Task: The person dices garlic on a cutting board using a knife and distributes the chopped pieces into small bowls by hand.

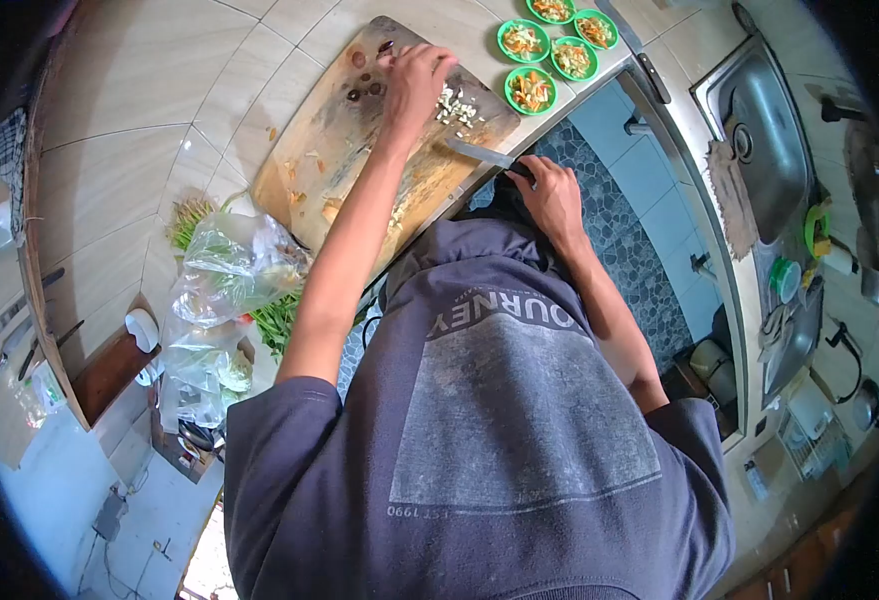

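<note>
So the right hand (pixel 551 190) has its fingers wrapped around the dark handle of a kitchen knife (pixel 481 153), grip closed, out by the near edge of the cutting board (pixel 304 160). The blade points left over the board, just below a little pile of chopped white bits (pixel 454 108).

The left hand (pixel 417 72) is up at the far end of the board, fingers bent downward and a bit apart. Some dark reddish bits (pixel 363 88) are right beside it, but honestly I can't tell if the fingertips are pinching anything.

Five green bowls (pixel 530 90) of shredded veg sit off the board's right side, with another knife (pixel 649 78) lying past them. Over on the left there's a clear plastic bag (pixel 229 270) next to some leafy greens (pixel 277 318).
</note>
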Tool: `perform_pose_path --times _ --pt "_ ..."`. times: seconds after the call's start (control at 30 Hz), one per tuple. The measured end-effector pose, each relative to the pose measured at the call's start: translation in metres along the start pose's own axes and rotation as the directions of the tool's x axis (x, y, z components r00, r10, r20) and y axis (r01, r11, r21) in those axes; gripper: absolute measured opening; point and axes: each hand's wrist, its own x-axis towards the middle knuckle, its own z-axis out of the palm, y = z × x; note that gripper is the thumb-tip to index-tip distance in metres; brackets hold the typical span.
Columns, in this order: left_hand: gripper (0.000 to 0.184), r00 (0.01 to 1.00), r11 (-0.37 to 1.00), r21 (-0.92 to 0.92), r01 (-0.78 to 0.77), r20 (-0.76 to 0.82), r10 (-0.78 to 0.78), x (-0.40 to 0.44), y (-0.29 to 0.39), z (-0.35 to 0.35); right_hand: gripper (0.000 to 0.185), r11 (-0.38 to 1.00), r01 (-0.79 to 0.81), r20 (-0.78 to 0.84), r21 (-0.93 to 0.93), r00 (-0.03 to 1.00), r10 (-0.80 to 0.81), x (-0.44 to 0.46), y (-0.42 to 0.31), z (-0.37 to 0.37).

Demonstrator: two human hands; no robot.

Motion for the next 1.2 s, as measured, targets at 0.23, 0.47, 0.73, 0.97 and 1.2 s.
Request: perform_pose_path --times 0.23,0.47,0.73,0.97,1.2 --pt "0.015 0.849 0.841 -0.17 0.513 0.244 -0.469 -0.061 0.025 -0.056 0.026 0.995 -0.002 0.106 0.103 0.994 -0.008 0.003 -0.001 0.006" --pt "0.017 0.952 0.918 -0.277 0.283 0.196 -0.235 -0.074 0.012 -0.039 0.024 0.996 0.084 0.161 0.022 0.983 -0.087 0.02 0.002 -0.003" --pt "0.017 0.969 0.99 0.101 0.095 0.219 -0.116 -0.043 0.008 -0.018 0.025 1.0 -0.003 0.04 -0.008 0.999 0.003 0.037 0.017 -0.017" --pt "0.009 0.982 0.988 0.146 -0.043 0.186 0.015 -0.049 -0.004 -0.018 0.025 0.999 -0.034 0.055 0.033 0.998 0.032 0.022 0.02 -0.017" --pt "0.014 0.986 0.992 0.085 0.097 0.128 -0.107 -0.053 -0.001 -0.019 0.027 0.996 -0.045 0.057 0.074 0.998 0.04 0.017 0.019 -0.011"
